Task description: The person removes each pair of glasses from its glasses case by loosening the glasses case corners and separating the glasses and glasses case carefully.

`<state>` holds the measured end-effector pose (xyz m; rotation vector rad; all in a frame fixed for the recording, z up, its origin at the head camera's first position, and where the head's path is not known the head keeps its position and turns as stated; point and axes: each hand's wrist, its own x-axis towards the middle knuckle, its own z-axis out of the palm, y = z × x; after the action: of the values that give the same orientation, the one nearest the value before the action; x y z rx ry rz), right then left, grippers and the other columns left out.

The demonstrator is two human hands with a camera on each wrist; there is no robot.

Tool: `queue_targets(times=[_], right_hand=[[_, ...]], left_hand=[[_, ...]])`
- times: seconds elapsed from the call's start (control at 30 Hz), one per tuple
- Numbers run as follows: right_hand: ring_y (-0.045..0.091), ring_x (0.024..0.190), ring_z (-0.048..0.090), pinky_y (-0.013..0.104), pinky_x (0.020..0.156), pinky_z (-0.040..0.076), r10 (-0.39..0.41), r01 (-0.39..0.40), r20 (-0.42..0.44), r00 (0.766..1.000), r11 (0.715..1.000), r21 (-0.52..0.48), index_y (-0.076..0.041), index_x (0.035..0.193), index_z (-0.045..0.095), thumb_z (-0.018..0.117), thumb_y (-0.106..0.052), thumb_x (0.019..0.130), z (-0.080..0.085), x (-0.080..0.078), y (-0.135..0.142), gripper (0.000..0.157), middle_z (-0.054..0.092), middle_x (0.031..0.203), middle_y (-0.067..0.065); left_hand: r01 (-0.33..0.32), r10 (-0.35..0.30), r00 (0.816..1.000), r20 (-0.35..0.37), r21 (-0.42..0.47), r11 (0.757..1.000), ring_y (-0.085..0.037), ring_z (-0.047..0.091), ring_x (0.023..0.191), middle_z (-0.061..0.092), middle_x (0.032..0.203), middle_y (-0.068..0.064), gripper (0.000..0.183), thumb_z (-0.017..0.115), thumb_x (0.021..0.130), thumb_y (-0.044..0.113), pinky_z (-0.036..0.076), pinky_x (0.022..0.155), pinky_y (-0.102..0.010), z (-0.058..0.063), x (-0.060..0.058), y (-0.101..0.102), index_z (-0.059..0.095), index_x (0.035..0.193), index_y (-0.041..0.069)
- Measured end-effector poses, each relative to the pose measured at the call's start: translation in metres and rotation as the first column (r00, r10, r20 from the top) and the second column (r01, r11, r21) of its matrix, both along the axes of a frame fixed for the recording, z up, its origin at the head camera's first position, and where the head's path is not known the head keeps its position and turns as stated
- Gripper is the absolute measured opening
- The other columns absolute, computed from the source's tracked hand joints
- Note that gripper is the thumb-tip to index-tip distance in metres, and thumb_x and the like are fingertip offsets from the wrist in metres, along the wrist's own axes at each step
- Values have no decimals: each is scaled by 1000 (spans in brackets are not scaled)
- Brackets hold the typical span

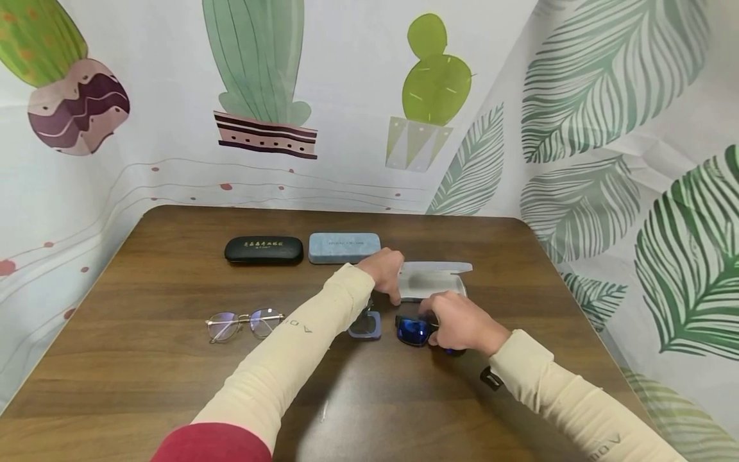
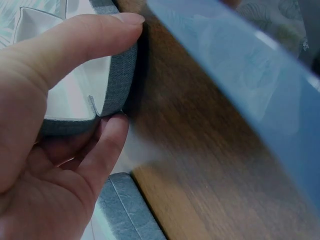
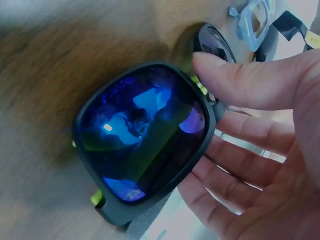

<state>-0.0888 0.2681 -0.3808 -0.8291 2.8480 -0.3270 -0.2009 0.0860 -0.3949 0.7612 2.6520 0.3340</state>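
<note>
An opened glasses case with a pale inside lies in front of both hands, its lid raised at the back. My left hand grips the case's left end; in the left wrist view the thumb lies across the grey fabric wall and the fingers are at its hinge corner. Dark-framed sunglasses with blue mirrored lenses are in my right hand. The right wrist view shows the thumb at the bridge and the other fingers behind the frame, one lens facing the camera.
Blue-framed glasses lie left of the sunglasses, partly behind the left sleeve. Thin metal-framed glasses rest farther left. A black case and a light blue case, both closed, sit towards the back of the wooden table.
</note>
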Motion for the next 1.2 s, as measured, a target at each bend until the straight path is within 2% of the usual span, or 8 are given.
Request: queue_targets(times=[0.27, 0.53, 0.73, 0.87, 0.97, 1.07, 1.13, 1.2], right_hand=[[11, 82, 64, 33, 76, 56, 54, -54, -13, 998, 999, -6, -11, 96, 78, 86, -1, 71, -3, 1, 4, 28, 77, 95, -4], [14, 91, 71, 38, 82, 60, 99, -100, -29, 995, 995, -12, -9, 100, 79, 88, -3, 73, -6, 1, 4, 29, 78, 102, 0], [24, 110, 72, 46, 96, 58, 53, -51, 33, 998, 998, -42, -6, 112, 77, 90, -7, 75, 4, -3, 10, 40, 77, 115, 5], [30, 108, 73, 50, 94, 58, -2, 1, -5, 1000, 991, -137, -3, 115, 76, 90, -15, 78, 14, -10, 20, 41, 78, 115, 10], [34, 101, 74, 52, 88, 59, -89, 66, -77, 993, 962, -266, 0, 114, 76, 89, -16, 80, 21, -18, 30, 39, 78, 112, 16], [38, 98, 75, 54, 86, 59, -198, 132, -128, 972, 907, -400, 0, 111, 77, 86, -14, 84, 24, -27, 42, 32, 78, 110, 19], [40, 103, 74, 56, 89, 59, -269, 184, -124, 955, 868, -462, 0, 113, 76, 83, -14, 88, 24, -34, 49, 30, 77, 113, 20], [41, 110, 72, 57, 94, 57, -323, 241, -93, 942, 842, -484, 0, 118, 74, 80, -20, 92, 21, -41, 57, 34, 76, 119, 21]], left_hand=[[-3, 3, 1000, 6, -8, 1000, -17, 63, 89, 71, 100, -3, 50, 97, 69, 31, 56, 80, -32, 2, 1, 0, 67, 104, 10], [-10, 10, 1000, 14, -8, 1000, -16, 63, 90, 71, 103, -3, 54, 97, 69, 31, 57, 82, -32, 0, 0, 1, 67, 109, 9], [-6, 6, 1000, -5, -5, 1000, -16, 62, 86, 70, 97, -2, 51, 98, 67, 30, 56, 78, -31, -1, 0, 2, 67, 102, 10], [-8, 8, 1000, -12, -8, 1000, -17, 60, 85, 69, 96, -1, 50, 98, 67, 30, 54, 77, -31, 0, 1, 2, 66, 100, 10], [-14, 14, 1000, -2, -4, 1000, -17, 59, 85, 69, 97, -2, 51, 98, 67, 30, 54, 77, -31, 1, 1, 2, 66, 102, 9], [-20, 20, 1000, 12, 1, 1000, -17, 59, 85, 69, 98, -3, 52, 98, 68, 29, 54, 77, -30, 1, 2, 2, 67, 105, 9], [-22, 22, 1000, 13, 3, 1000, -17, 59, 85, 70, 98, -3, 53, 98, 67, 29, 55, 78, -31, 0, 2, 1, 67, 105, 9], [-22, 22, 1000, 13, 5, 1000, -17, 59, 85, 70, 98, -3, 53, 98, 67, 29, 55, 79, -31, 0, 2, 1, 68, 105, 8]])
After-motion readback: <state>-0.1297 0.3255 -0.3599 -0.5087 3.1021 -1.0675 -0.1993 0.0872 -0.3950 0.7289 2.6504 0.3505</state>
